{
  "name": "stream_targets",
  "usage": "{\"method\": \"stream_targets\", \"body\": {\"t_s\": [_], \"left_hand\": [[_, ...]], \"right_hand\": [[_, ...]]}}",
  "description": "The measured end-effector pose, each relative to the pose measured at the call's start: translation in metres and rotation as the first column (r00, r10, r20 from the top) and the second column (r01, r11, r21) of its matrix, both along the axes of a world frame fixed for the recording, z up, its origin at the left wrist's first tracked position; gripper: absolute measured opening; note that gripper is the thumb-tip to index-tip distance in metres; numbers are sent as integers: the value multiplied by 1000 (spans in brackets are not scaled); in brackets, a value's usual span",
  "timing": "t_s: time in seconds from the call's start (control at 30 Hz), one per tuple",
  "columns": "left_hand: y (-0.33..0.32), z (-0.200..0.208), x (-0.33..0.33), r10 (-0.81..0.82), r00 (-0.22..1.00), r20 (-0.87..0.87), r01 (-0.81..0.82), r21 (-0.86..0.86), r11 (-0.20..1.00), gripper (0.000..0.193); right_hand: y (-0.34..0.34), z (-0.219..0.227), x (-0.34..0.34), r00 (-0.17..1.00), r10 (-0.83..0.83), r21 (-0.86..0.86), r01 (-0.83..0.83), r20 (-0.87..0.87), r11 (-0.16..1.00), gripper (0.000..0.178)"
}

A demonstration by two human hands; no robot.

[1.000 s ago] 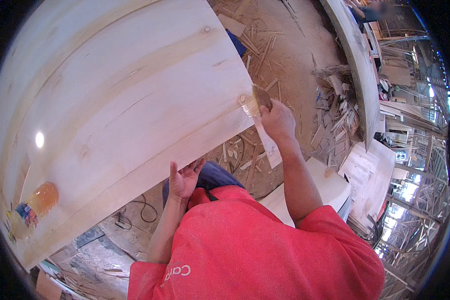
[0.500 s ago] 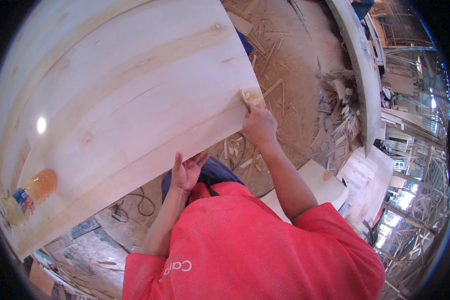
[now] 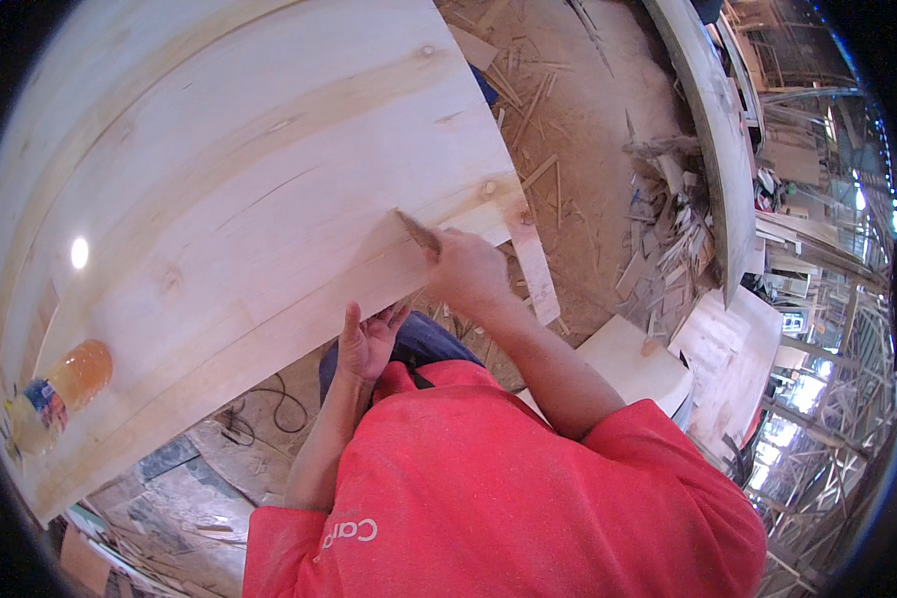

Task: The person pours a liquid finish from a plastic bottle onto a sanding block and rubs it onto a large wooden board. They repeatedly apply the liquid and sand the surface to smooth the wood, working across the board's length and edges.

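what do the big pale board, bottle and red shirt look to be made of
Board: wood, probably plywood, seemingly smooth, by its grain and knots. Bottle: likely glossy plastic, as it looks translucent; glass isn't ruled out. Red shirt: matte fabric, perhaps cotton, by its soft folds.

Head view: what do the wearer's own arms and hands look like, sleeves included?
The left hand and right hand are ungloved, with no watch or band visible. The forearms are uncovered. The shirt is red, with short, loose sleeves, a dusty-looking surface and white lettering on its left side.
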State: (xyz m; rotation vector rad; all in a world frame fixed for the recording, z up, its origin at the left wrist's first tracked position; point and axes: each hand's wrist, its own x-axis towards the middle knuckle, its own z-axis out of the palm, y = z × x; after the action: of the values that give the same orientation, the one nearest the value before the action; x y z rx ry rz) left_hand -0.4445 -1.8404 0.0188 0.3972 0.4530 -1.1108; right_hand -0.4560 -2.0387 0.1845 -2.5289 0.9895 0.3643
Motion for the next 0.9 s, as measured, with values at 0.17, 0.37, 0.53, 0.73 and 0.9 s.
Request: {"method": "stream_targets", "body": {"t_s": [0.17,0.37,0.53,0.73,0.9], "left_hand": [[14,-4,-4,-21,997,76,26,-66,997,81],[59,5,7,-59,997,49,59,6,998,65],[90,-7,15,2,999,32,-4,59,998,55],[95,3,26,77,997,-10,-76,96,992,50],[101,7,31,152,987,-54,-145,116,983,51]], "right_hand": [[-80,9,-48,905,-400,382,322,144,866,33],[-132,49,-70,814,-489,363,374,313,854,33],[-136,35,-56,977,-214,-218,212,15,953,32],[-122,0,-46,976,-180,-304,136,-123,943,35],[-112,-11,-43,961,-243,-328,190,-131,925,36]]}}
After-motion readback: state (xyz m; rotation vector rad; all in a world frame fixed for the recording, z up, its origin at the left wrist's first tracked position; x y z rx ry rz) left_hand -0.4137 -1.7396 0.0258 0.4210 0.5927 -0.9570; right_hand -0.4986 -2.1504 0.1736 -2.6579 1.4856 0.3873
